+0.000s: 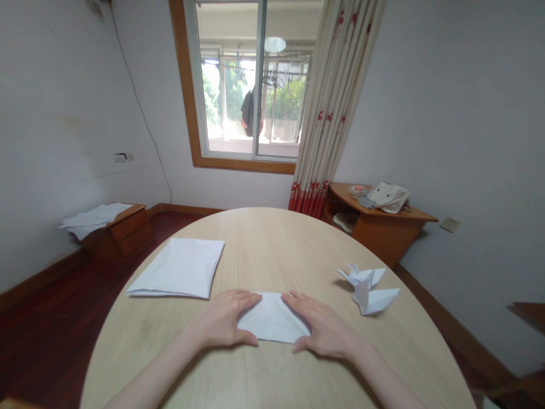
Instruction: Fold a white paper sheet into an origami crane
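Observation:
A folded white sheet of paper (pixel 272 319) lies on the round wooden table (pixel 272 250) right in front of me. My left hand (pixel 223 321) lies flat on its left part, fingers stretched along the upper edge. My right hand (pixel 321 329) presses flat on its right part, fingers pointing up and left. Neither hand grips the paper; both rest on it.
A stack of white square sheets (pixel 176 267) lies at the table's left. Folded paper figures (pixel 368 287) sit at the right. A low wooden cabinet (pixel 117 227) with papers stands far left, and a corner shelf (pixel 378 218) by the curtain (pixel 332 108).

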{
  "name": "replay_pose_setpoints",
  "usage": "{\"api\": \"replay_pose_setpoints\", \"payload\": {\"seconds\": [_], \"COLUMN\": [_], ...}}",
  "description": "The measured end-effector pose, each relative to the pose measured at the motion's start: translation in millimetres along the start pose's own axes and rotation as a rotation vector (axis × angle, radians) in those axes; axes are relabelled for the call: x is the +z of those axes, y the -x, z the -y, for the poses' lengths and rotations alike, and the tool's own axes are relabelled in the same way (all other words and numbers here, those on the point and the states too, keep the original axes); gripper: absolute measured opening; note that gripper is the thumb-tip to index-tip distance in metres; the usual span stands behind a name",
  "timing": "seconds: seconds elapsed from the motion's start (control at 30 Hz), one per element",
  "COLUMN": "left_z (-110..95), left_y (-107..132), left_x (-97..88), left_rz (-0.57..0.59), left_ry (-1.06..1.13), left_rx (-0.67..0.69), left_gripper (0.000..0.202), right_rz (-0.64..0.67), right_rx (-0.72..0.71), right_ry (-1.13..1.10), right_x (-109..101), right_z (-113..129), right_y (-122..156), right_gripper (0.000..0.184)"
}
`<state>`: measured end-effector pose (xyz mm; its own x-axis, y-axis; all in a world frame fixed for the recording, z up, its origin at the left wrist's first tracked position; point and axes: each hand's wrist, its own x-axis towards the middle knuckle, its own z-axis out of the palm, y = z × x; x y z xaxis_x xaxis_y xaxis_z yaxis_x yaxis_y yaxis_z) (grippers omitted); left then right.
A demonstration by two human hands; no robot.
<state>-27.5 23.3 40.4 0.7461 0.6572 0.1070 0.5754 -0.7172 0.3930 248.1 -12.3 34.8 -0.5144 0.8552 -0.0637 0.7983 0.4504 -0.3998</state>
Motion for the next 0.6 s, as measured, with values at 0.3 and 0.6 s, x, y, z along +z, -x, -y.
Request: {"api": "replay_pose_setpoints", "payload": {"seconds": [0.3, 0.6], "left_z": [1.2, 1.6], "left_y": [0.6, 1.4], "left_x": [0.4, 3.2], "left_rz": [-0.009, -0.022], "left_ry": [-0.027, -0.036], "left_rx": [0.029, 0.009], "left_gripper": [0.066, 0.060], "right_rz": [-0.008, -0.024], "right_rx": [-0.001, -0.013], "right_ry": [-0.027, 0.014], "right_x": [-0.7, -5.0], "right_z": [-4.4, 2.4], "right_y": [-0.7, 1.4], "right_gripper": [0.098, 0.069]}}
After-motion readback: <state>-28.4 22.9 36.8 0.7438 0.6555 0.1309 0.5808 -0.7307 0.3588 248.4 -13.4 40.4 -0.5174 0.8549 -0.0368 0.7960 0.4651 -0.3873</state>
